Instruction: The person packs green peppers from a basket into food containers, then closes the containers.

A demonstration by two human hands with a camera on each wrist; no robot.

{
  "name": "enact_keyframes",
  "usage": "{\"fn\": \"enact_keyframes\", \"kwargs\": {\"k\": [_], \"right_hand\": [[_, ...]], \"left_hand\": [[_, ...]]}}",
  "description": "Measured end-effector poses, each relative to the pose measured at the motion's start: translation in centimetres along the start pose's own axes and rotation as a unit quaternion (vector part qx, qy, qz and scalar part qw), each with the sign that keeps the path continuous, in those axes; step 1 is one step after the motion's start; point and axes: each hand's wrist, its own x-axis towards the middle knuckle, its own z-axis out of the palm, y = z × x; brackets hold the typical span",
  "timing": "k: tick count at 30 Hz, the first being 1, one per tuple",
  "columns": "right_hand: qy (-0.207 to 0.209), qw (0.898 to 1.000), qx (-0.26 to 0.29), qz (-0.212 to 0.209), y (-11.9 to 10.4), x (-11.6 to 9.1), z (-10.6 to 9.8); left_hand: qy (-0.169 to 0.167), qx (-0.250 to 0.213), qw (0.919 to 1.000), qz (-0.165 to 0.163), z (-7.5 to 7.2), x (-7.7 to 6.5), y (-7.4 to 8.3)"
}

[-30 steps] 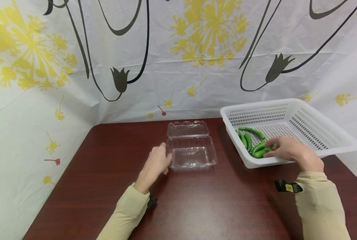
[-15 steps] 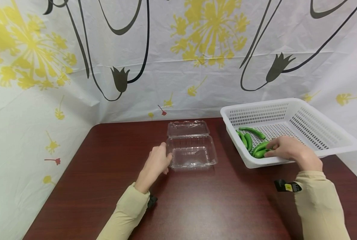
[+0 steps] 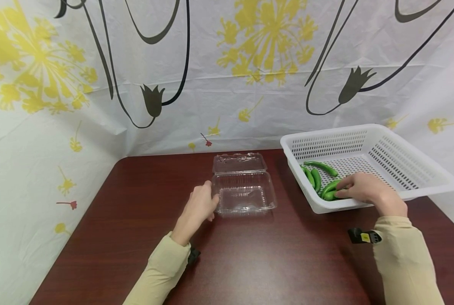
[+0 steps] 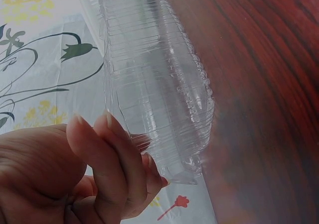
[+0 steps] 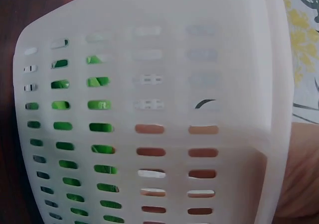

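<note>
A clear plastic clamshell box [image 3: 243, 192] stands with its lid [image 3: 240, 164] folded back on the dark table. My left hand [image 3: 199, 203] pinches its left rim; in the left wrist view the bent fingers [image 4: 112, 154] meet the ribbed side wall. At the right, my right hand [image 3: 366, 189] reaches over the near wall of a white basket [image 3: 413, 161]. Its thumb and fingers pinch a green chili pepper [image 3: 330, 195] there, partly hidden under the hand. Several other green chili peppers [image 3: 316, 180] lie along the basket's left side. From the right wrist, the slotted wall [image 5: 164, 94] covers the fingertips.
Reddish-brown tabletop [image 3: 242, 254] surrounds the box and runs to the near edge. Behind and beside it hangs a white sheet [image 3: 196, 123] with flower prints. The basket's right corner reaches past the table's right side.
My right hand shifts very slightly to the left among the peppers, and the sleeve follows. The left hand and the box stay in place.
</note>
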Motion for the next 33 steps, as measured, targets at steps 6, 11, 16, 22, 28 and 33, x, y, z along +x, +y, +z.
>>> {"fn": "enact_keyframes", "kwargs": {"k": [6, 11, 16, 22, 28, 33], "right_hand": [[0.006, 1.0, -0.001, 0.0, -0.1, 0.04, 0.18], [0.004, 1.0, -0.004, 0.008, -0.21, 0.01, 0.12], [-0.005, 1.0, -0.008, 0.013, -0.22, 0.12, 0.01], [-0.015, 1.0, -0.012, 0.023, -0.21, 0.27, -0.01], [-0.017, 0.999, -0.004, 0.032, -0.23, 0.22, 0.05], [-0.026, 0.999, -0.003, 0.033, -0.27, 0.18, -0.08]], "left_hand": [[0.0, 0.0, 1.0, -0.001, -0.02, -0.03, 0.02], [-0.001, 0.001, 1.0, 0.0, -0.02, -0.03, 0.04], [-0.002, 0.003, 1.0, -0.004, -0.09, -0.08, 0.17], [-0.006, -0.001, 1.0, -0.008, -0.12, -0.11, 0.21], [-0.008, 0.0, 0.9999, -0.012, -0.12, -0.09, 0.17], [-0.006, 0.002, 0.9999, -0.014, -0.06, 0.0, 0.12]]}}
